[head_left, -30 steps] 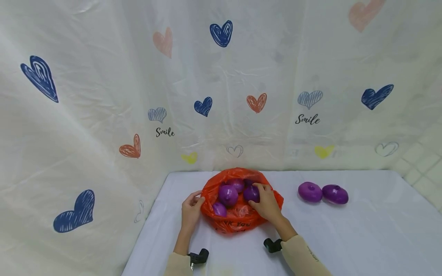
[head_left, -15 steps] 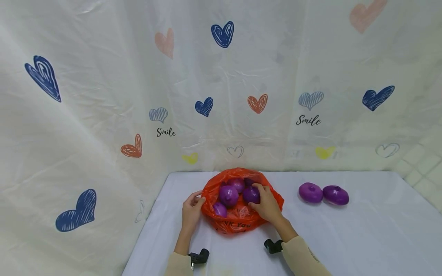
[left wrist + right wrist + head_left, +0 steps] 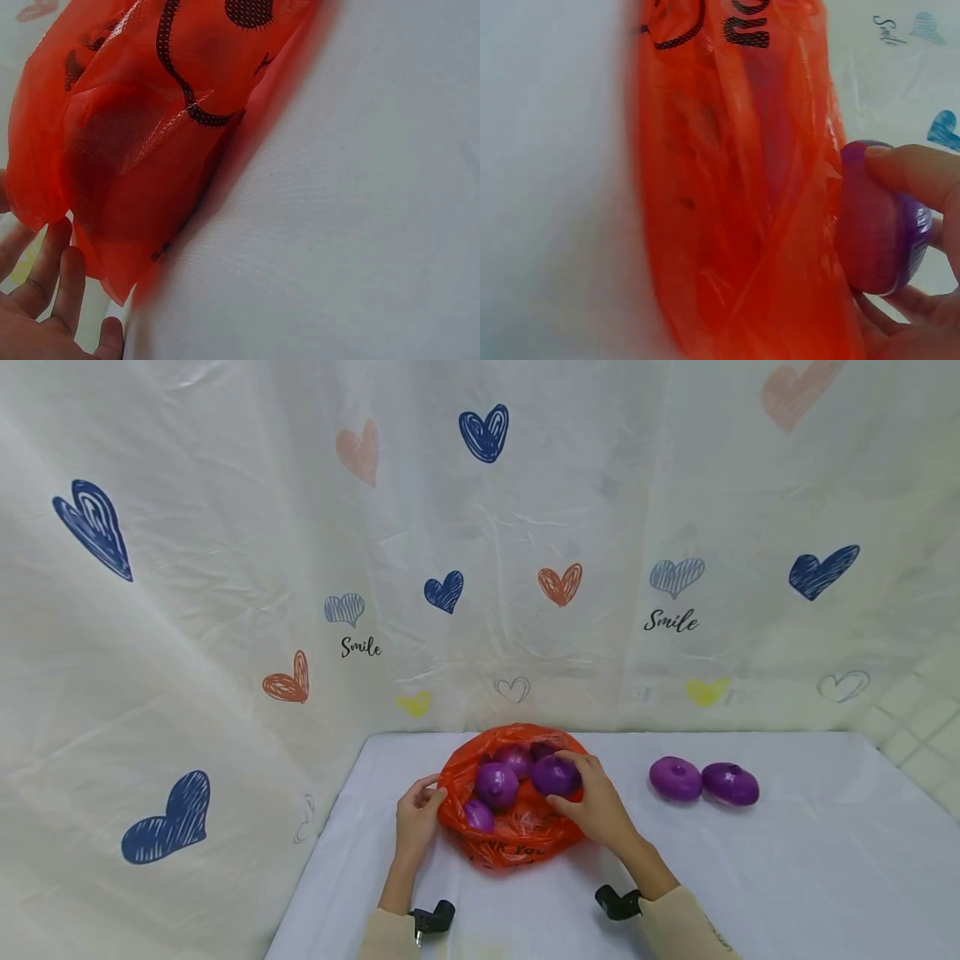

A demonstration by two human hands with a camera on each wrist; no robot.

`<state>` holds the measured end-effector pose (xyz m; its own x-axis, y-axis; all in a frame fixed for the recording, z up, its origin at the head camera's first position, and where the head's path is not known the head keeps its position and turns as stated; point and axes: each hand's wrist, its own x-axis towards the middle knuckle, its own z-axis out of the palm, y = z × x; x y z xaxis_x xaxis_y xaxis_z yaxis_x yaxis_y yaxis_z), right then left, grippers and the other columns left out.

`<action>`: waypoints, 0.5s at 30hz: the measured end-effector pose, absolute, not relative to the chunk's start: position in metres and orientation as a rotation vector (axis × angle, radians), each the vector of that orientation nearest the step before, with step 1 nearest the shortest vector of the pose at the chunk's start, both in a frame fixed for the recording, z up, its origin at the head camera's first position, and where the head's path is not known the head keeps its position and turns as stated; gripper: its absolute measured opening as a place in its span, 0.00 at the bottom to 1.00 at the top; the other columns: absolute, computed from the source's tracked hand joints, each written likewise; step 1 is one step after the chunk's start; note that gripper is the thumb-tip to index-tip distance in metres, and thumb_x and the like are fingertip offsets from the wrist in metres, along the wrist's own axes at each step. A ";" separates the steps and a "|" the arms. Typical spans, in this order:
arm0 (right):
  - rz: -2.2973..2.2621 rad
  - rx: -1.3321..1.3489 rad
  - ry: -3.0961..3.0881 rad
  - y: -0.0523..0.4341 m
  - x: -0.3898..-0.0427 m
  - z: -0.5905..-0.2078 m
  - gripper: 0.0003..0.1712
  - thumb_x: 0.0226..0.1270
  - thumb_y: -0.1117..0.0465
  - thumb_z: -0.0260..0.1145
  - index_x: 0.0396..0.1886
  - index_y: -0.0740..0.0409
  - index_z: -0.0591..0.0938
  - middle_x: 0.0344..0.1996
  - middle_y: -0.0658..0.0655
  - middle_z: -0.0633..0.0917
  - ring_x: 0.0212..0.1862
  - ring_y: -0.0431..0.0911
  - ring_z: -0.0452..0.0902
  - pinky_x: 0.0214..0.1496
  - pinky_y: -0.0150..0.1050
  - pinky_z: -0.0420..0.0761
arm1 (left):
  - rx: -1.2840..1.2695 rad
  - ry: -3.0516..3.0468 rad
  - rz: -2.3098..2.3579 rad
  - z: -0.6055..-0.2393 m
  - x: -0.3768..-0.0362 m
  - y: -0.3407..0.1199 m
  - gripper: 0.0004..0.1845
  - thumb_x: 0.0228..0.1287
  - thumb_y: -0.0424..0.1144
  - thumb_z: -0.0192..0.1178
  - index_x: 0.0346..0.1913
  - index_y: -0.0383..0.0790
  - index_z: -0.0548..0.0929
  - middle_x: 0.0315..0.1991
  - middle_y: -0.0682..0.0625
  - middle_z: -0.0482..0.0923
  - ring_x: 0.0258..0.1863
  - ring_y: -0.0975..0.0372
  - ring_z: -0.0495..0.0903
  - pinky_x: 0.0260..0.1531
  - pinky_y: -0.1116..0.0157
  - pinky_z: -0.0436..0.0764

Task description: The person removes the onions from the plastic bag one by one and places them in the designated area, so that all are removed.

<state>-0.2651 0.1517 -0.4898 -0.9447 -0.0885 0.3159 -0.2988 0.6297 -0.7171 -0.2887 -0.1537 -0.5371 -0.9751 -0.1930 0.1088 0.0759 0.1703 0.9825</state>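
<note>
Gripping a purple onion (image 3: 555, 774) at the mouth of the orange bag (image 3: 517, 835).
Right hand (image 3: 596, 806) curls round it; left hand (image 3: 417, 814) pinches the bag's rim on the bench (image 3: 750, 877).

Both forearms are reaching forward in pale sleeves, each wrist wearing a black camera mount. The left hand (image 3: 417, 814) is pinching with thumb and curled fingers. The right hand (image 3: 597, 804) is curling its grip, fingers (image 3: 911, 174) wrapping over and thumb below.

2 purple onions (image 3: 703, 782) lie touching on the white table (image 3: 787, 877). Behind hangs a curtain (image 3: 225, 568) with hearts.
</note>
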 end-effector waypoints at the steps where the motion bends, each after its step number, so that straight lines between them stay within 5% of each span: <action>1: 1.213 0.336 -2.581 0.154 -0.264 -0.488 0.40 0.59 0.60 0.78 0.70 0.51 0.71 0.62 0.67 0.73 0.62 0.63 0.77 0.62 0.65 0.78 | 0.112 -2.236 -1.893 -0.537 -0.289 -0.154 0.16 0.72 0.41 0.61 0.59 0.49 0.85 0.40 0.46 0.81 0.39 0.57 0.77 0.37 0.72 0.82; 15: 1.245 0.377 -2.430 0.197 -0.242 -0.467 0.42 0.58 0.63 0.79 0.71 0.52 0.71 0.63 0.63 0.72 0.61 0.57 0.74 0.55 0.61 0.83 | 0.133 -2.243 -1.879 -0.535 -0.288 -0.152 0.15 0.72 0.41 0.61 0.59 0.49 0.85 0.40 0.46 0.81 0.39 0.58 0.78 0.38 0.72 0.82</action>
<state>-0.2421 0.1965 -0.4672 -0.8905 -0.0621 0.4508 -0.4021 0.5711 -0.7157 -0.2881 -0.1524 -0.5352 -0.9733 -0.2045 0.1040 0.0665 0.1824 0.9810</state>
